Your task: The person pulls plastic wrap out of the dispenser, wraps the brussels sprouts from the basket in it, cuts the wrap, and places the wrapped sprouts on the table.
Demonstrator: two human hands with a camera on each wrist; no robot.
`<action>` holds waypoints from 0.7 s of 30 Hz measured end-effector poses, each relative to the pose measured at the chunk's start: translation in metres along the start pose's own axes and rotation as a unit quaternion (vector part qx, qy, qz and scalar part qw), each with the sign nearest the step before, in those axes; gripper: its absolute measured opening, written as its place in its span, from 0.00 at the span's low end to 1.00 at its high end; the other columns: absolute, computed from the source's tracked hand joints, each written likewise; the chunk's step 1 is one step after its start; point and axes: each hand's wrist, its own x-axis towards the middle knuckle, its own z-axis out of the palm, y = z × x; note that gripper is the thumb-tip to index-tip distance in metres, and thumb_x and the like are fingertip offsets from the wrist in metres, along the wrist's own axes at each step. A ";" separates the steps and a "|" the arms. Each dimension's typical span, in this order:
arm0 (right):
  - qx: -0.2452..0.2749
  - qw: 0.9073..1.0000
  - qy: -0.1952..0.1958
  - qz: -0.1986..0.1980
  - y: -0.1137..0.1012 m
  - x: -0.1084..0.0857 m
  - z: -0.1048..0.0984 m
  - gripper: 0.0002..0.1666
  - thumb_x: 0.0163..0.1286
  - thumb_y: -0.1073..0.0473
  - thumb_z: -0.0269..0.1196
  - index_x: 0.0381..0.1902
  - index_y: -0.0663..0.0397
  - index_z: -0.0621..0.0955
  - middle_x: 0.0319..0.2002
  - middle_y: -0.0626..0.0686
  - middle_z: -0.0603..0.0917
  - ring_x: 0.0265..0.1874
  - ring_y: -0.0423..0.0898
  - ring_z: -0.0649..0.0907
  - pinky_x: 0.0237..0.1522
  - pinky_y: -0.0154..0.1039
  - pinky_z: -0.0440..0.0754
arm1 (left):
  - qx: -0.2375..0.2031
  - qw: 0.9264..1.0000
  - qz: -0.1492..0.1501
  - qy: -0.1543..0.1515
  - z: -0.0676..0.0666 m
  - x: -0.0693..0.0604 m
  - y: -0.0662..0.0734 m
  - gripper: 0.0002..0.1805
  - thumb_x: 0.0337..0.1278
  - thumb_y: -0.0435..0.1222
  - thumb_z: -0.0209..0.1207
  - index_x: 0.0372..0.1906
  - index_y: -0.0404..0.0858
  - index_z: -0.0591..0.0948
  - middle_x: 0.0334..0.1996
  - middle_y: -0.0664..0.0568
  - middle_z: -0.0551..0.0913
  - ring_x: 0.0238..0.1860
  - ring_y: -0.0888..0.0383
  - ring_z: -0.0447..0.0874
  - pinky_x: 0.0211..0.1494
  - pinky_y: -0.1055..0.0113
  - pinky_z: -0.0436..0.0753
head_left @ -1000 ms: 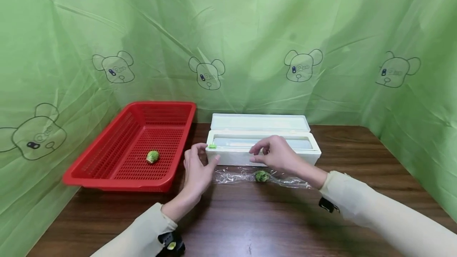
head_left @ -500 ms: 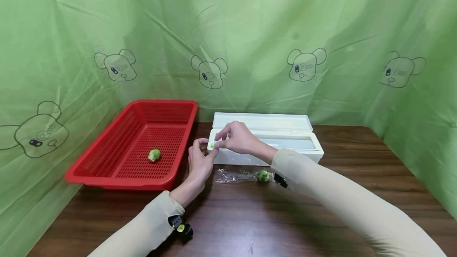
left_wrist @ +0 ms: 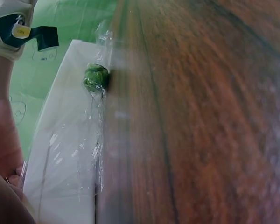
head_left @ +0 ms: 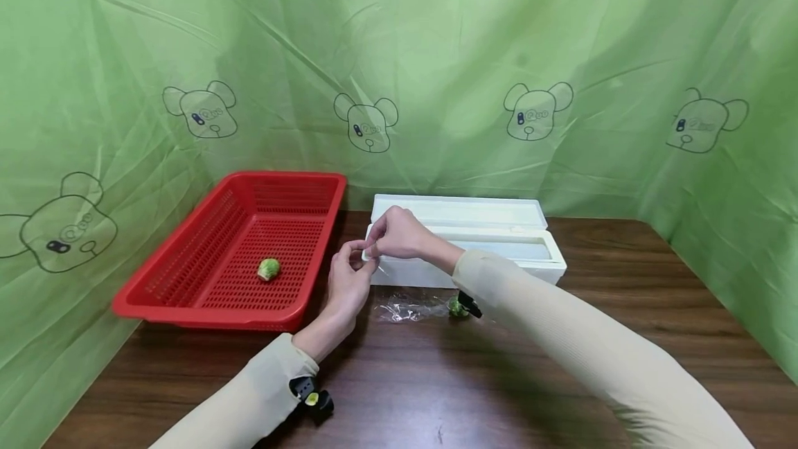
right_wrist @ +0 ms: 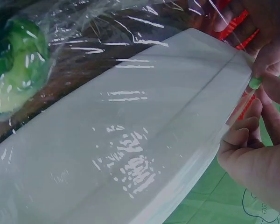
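Across the back stands a long white box (head_left: pixel 411 272) with its lid raised. My left hand (head_left: pixel 349 286) grips the box's left end, thumb at the front. My right hand (head_left: pixel 402 233) reaches over the same corner, its thumb and fingers pinching at a small green slider (right_wrist: pixel 255 83), which the fingers hide in the head view. Clear film (right_wrist: pixel 130 98) hangs over the box's front and lies on the tabletop. A green sprout (left_wrist: pixel 96 77) sits on or under the film before the box, partly covered by the right wrist strap in the head view.
A red perforated basket (head_left: pixel 206 316) stands at the left with one sprout (head_left: pixel 269 269) in it. The box's raised lid (head_left: pixel 461 210) leans back towards a green cloth wall (head_left: pixel 436 33). Dark wooden tabletop (head_left: pixel 399 386) lies in front.
My right hand has moved left from above the box's middle to its left end and now pinches there. My left hand has stayed at that end, its fingers closer to the right hand's.
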 end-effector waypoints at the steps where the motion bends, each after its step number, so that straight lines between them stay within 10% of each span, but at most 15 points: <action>1: 0.002 1.000 -0.002 0.006 -0.001 0.001 0.000 0.02 0.60 0.60 0.75 0.28 0.51 0.92 0.20 0.41 0.86 0.27 0.39 0.78 0.32 0.34 0.73 | -0.001 1.000 0.000 0.000 0.000 0.000 0.000 0.14 0.63 0.30 0.66 0.53 0.38 0.82 0.48 0.44 0.78 0.45 0.52 0.76 0.48 0.61 0.73; 21: 0.027 0.996 -0.059 0.069 0.002 0.001 -0.021 0.07 0.63 0.59 0.69 0.35 0.53 0.93 0.38 0.46 0.91 0.45 0.44 0.83 0.51 0.40 0.79 | -0.015 1.000 -0.014 -0.020 0.000 0.002 0.003 0.19 0.61 0.30 0.68 0.56 0.36 0.81 0.57 0.41 0.76 0.49 0.49 0.78 0.49 0.61 0.76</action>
